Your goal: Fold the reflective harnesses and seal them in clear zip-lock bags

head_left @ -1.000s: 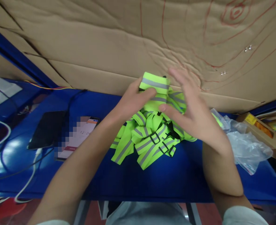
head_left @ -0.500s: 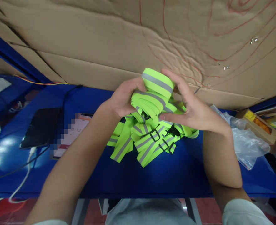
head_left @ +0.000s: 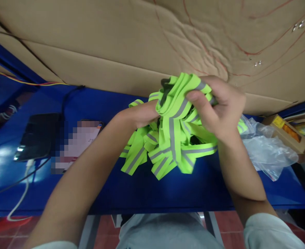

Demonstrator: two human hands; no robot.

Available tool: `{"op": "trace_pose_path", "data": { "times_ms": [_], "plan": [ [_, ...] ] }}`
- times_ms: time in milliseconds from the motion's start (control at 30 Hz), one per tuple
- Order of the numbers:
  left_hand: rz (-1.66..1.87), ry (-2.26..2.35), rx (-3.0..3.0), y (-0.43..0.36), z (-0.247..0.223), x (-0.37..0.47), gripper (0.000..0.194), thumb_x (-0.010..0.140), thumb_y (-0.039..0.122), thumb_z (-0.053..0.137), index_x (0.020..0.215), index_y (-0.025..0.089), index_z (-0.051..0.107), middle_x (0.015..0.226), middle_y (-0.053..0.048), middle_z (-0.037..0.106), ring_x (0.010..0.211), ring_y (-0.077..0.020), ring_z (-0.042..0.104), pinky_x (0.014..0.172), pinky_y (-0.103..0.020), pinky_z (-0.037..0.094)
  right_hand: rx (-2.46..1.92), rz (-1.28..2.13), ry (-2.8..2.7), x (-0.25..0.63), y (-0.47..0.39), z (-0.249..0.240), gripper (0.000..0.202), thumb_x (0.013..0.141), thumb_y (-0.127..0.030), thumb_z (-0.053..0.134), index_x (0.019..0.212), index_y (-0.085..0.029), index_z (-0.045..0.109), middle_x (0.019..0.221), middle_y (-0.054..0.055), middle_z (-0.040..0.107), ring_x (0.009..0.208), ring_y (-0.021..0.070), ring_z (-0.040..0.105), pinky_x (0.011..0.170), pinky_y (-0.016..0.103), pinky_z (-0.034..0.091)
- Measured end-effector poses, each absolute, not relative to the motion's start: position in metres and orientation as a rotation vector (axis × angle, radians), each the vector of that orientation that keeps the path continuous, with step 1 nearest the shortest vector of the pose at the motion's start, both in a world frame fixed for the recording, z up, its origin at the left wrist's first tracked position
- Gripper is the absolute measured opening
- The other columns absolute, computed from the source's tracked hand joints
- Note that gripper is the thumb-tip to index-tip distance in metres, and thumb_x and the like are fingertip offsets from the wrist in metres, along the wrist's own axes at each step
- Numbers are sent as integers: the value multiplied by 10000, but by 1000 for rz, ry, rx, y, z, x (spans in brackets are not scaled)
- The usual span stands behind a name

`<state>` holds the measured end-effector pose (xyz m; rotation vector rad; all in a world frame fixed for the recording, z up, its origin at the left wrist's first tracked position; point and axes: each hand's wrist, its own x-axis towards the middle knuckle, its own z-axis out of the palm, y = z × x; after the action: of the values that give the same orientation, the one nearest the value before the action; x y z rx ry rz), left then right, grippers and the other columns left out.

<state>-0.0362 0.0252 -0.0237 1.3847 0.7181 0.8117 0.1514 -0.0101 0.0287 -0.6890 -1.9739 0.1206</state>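
A folded bundle of neon-yellow reflective straps (head_left: 179, 95), each with a grey stripe, is raised above the blue table. My right hand (head_left: 219, 103) grips its right side, thumb across the front and fingers behind. Black buckle parts show at the bundle's upper left. My left hand (head_left: 145, 112) reaches in behind the bundle's lower left; its fingers are hidden there. Loose strap lengths hang from the bundle over a heap of the same straps (head_left: 135, 160) lying on the table.
The blue table (head_left: 142, 193) meets a cardboard wall (head_left: 103, 41) at the back. To the left lie a black phone (head_left: 38, 135) with a white cable and a second phone (head_left: 85, 138), partly pixelated. Clear plastic bags (head_left: 271, 152) and an open-windowed cardboard box (head_left: 284, 133) are at right.
The bundle has been turned, so its buckle side shows and strap ends hang down. My right hand has closed on it; my left hand has slid behind it.
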Motion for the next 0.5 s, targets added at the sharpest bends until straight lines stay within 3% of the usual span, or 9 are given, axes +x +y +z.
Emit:
{"op": "trace_pose_path", "data": {
  "times_ms": [133,200,267,300,333,433,500],
  "plan": [
    [1026,553,1311,17,-1,-40,414,1021,543,532,1257,252,708,1284,-45,733,1294,-282,657,1078,-420,534,-963,403,-1836,160,-11,41,247,979,-534,676,907,-316,768,868,-23,748,835,206,711,770,338,593],
    [1047,403,1373,9,12,-45,487,968,474,674,1418,295,625,1475,-10,629,1445,-264,551,1162,-393,486,-1029,688,-1780,163,-8,43,321,960,-612,658,901,-316,767,889,-8,766,819,226,717,742,369,614],
    [982,383,1613,1,21,-50,890,794,295,890,1566,391,457,1688,60,394,1565,-256,406,1217,-367,443,-1014,1026,-1732,164,-2,40,392,957,-651,632,941,-285,773,894,5,788,785,232,735,713,391,639],
    [986,414,1774,-2,24,-51,1023,744,221,923,1599,417,396,1733,83,302,1597,-246,348,1254,-361,399,-993,1185,-1718,164,2,37,419,955,-661,625,974,-271,777,908,11,800,787,238,749,722,406,653],
    [1014,458,1937,-4,26,-51,1037,745,189,918,1610,403,386,1742,80,285,1611,-235,316,1291,-359,344,-979,1312,-1719,163,5,34,437,947,-669,627,1008,-264,780,932,18,810,805,248,764,748,426,666],
    [1185,562,2231,-7,32,-47,663,835,227,852,1457,270,626,1618,-33,496,1574,-239,375,1337,-372,246,-1032,1351,-1777,160,14,28,428,900,-683,656,1095,-321,773,1053,19,820,943,289,785,859,469,678],
    [1222,609,2212,-8,34,-44,454,808,248,879,1247,250,765,1496,-75,605,1511,-272,463,1315,-398,303,-1100,1166,-1831,159,18,26,400,910,-661,620,1160,-375,745,1150,0,806,1081,305,766,927,477,669]
  ]
}}
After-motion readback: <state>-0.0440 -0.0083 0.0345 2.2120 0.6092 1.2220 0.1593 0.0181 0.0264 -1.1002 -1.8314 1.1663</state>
